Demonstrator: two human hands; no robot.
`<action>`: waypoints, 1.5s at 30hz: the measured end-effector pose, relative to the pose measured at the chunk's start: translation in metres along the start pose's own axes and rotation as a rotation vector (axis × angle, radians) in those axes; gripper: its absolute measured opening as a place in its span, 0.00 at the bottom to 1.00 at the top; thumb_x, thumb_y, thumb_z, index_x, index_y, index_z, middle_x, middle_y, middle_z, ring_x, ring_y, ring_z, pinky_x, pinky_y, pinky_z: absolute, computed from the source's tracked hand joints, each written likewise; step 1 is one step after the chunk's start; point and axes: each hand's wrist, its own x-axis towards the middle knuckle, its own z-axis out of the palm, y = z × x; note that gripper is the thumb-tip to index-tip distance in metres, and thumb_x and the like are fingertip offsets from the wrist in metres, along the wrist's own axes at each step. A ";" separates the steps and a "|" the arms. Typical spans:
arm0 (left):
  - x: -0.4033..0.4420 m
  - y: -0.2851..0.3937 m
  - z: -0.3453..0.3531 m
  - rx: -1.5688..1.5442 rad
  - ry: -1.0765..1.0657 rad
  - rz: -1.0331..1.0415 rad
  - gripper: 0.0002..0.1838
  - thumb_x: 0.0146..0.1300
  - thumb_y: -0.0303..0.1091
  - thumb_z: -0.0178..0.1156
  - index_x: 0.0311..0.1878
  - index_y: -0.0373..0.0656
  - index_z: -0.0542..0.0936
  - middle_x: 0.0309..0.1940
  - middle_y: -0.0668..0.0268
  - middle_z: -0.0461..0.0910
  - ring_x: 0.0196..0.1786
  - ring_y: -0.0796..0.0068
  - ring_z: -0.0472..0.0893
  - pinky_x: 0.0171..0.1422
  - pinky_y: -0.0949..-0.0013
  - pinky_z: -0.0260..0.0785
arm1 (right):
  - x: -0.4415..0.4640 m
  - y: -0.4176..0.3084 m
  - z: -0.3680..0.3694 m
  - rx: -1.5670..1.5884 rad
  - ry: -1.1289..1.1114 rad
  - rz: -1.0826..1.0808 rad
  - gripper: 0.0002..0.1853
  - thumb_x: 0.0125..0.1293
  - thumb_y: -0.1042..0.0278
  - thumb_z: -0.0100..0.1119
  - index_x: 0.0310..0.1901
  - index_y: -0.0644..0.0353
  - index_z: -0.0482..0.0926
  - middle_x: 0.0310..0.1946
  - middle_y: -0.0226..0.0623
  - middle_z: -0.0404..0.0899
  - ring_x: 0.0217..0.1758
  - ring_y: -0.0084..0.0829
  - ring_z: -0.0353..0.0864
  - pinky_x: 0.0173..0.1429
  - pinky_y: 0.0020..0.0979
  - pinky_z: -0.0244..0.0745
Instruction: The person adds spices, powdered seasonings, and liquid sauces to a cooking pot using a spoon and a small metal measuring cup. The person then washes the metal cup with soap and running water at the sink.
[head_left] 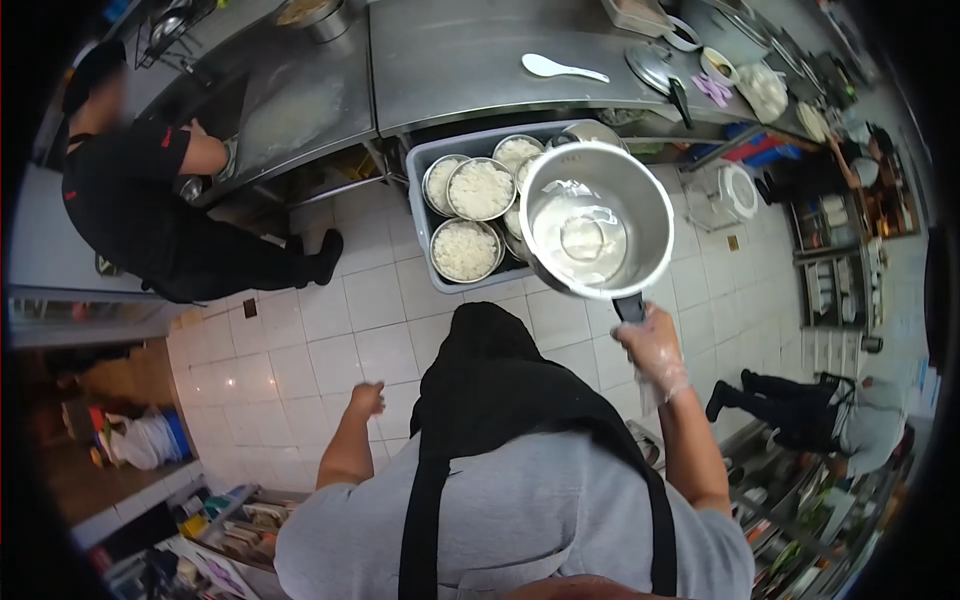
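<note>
Clearly nearer, the right hand (655,352) gripped the back-pointing handle (629,308) of the pot (648,215), ahead by the right edge of the tub (423,220); the left hand (367,399) hung curled, contents unclear.

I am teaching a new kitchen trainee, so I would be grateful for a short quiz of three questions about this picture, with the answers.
1. Which of the person's two hands holds the large round silver metal pot by its black handle?

2. Complete the sentence: In the blue-grey plastic tub, the round metal bowls are filled with white ____.

3. Where does the white long-handled spoon lie?
A) inside the pot
B) on the grey steel table
C) inside the tub

Key
1. The right hand, in a clear plastic glove.
2. Rice.
3. B.
</note>
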 end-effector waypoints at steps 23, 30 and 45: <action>-0.229 -0.061 0.582 -0.953 0.234 -0.105 0.20 0.82 0.47 0.62 0.50 0.35 0.85 0.31 0.59 0.86 0.31 0.65 0.88 0.35 0.58 0.83 | 0.431 -0.224 0.090 -0.219 -0.426 -0.595 0.22 0.68 0.51 0.71 0.48 0.67 0.91 0.38 0.37 0.87 0.40 0.30 0.82 0.45 0.42 0.79; -0.305 -0.083 0.873 -1.184 0.506 -0.517 0.40 0.77 0.66 0.57 0.31 0.30 0.85 0.26 0.48 0.87 0.29 0.54 0.90 0.36 0.51 0.84 | 0.606 -0.226 0.056 -0.329 -0.695 -0.540 0.25 0.75 0.37 0.64 0.53 0.53 0.85 0.46 0.27 0.84 0.40 0.31 0.79 0.44 0.41 0.74; -0.388 -0.121 1.009 -1.799 0.507 -0.329 0.38 0.75 0.62 0.67 0.62 0.29 0.87 0.56 0.45 0.89 0.54 0.49 0.91 0.59 0.41 0.83 | -0.026 0.118 0.090 -0.845 -1.513 -1.947 0.29 0.78 0.69 0.69 0.75 0.72 0.75 0.68 0.54 0.85 0.68 0.39 0.85 0.72 0.40 0.78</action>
